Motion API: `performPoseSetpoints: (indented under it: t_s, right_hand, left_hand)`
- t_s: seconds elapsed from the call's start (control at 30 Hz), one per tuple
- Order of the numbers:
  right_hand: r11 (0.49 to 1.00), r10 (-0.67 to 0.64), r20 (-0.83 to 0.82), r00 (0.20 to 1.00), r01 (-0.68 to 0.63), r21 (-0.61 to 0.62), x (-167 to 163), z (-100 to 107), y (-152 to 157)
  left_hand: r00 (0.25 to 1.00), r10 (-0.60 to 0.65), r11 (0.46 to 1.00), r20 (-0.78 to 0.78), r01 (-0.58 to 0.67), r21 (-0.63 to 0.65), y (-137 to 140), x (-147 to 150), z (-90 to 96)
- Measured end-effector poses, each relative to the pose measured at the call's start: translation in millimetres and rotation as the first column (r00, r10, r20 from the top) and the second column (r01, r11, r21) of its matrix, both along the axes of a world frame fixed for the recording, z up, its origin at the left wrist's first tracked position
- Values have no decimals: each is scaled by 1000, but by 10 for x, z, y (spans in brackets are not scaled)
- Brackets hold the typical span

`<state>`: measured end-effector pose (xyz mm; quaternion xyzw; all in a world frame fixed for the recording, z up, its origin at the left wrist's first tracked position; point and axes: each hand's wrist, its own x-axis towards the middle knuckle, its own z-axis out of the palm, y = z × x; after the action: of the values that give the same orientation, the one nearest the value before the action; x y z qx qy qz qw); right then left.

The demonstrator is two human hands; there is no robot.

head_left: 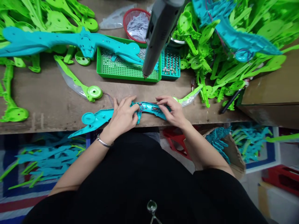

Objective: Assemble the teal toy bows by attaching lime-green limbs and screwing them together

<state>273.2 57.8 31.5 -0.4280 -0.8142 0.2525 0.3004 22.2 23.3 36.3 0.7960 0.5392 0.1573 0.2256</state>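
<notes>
The left hand is curled over a long blue piece, with its fingers and thumb clamped on the middle. The blue piece lies at the near edge of the brown desk, in front of the person. Its inside faces up, and thin wires run in it.

The right hand is bent at the other end of the blue piece. Its fingertips and thumb are close to each other, but I can't tell if they pinch anything.

A green piece with a round end lies near the left hand. Farther back is a green tray with lots of little holes. A big blue part lies partly across it. Beside the tray, on the right, is a small blue tray with little metal bits. A red basket behind holds white bits. A fat gray tool points down over the green tray. Piles of green parts lie on both sides.
</notes>
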Motion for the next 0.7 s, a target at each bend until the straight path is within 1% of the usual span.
performPoseSetpoints:
  t_s: [0.07, 0.17, 0.27, 0.37, 0.47, 0.57, 0.7]
  right_hand:
    - [999, -32, 22, 999, 31, 27, 44, 42, -22]
    - [998, -10, 81, 997, 5, 59, 81, 52, -70]
    - [999, -22, 118, 993, 18, 38, 64, 8, -109]
    - [999, -36, 111, 993, 33, 27, 24, -19, -114]
    - [1000, 0, 119, 993, -3, 23, 4, -1, -92]
    - [1000, 27, 131, 991, -26, -3, 6, 27, -61]
    - [1000, -10, 96, 995, 10, 4, -58, 55, -13]
  left_hand:
    - [1000, 2, 1000, 13, -2, -9, 13, 5, 6]
    - [1000, -2, 999, 27, 2, -34, 26, 14, 15]
    - [993, 61, 998, 97, -57, -40, 22, 19, 22]
    - [983, 120, 993, 142, -121, -2, 23, 19, 16]
    - [990, 104, 993, 95, -110, 52, 61, 24, -15]
    - [996, 82, 996, 34, -84, 43, 130, 36, -50]
    - [997, 68, 997, 33, -69, 45, 194, 63, -60]
